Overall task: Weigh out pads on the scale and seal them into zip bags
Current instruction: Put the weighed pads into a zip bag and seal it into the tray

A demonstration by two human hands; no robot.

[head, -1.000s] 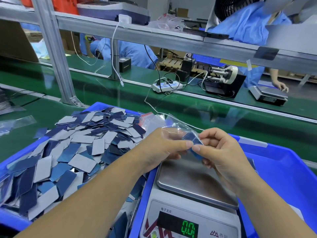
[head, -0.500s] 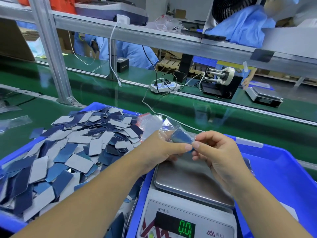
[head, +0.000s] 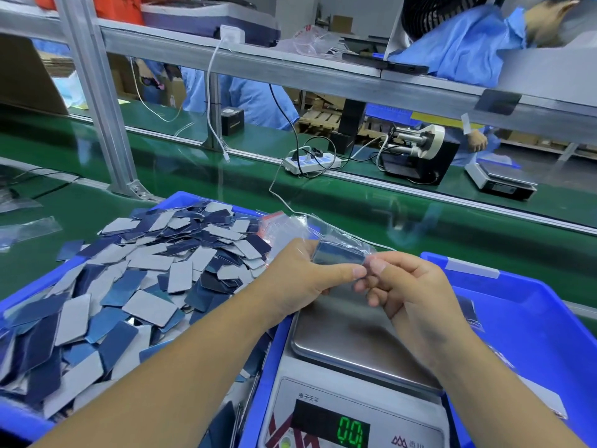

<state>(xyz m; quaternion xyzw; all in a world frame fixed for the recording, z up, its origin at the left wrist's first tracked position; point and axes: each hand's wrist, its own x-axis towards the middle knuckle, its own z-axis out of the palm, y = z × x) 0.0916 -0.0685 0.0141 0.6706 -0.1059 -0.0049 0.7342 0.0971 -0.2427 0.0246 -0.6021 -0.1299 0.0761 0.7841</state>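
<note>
**packline_joe:** Hands meet right over the scale. Left hand and right hand both pinch a clear zip bag with blue pads inside, thumbs nearly touching.

**binrat:** And the scale?

**packline_joe:** Pan's bare, display glows green. It sits in a blue bin. Loose pads, blue and grey, are heaped in another blue tray on the left.

A single head-worn camera looked forward and down from close above the scale, which sat at the bottom edge of the frame. The green worktop ran across the middle, and the metal shelf crossed the top. Its wide angle bent straight edges.
</note>
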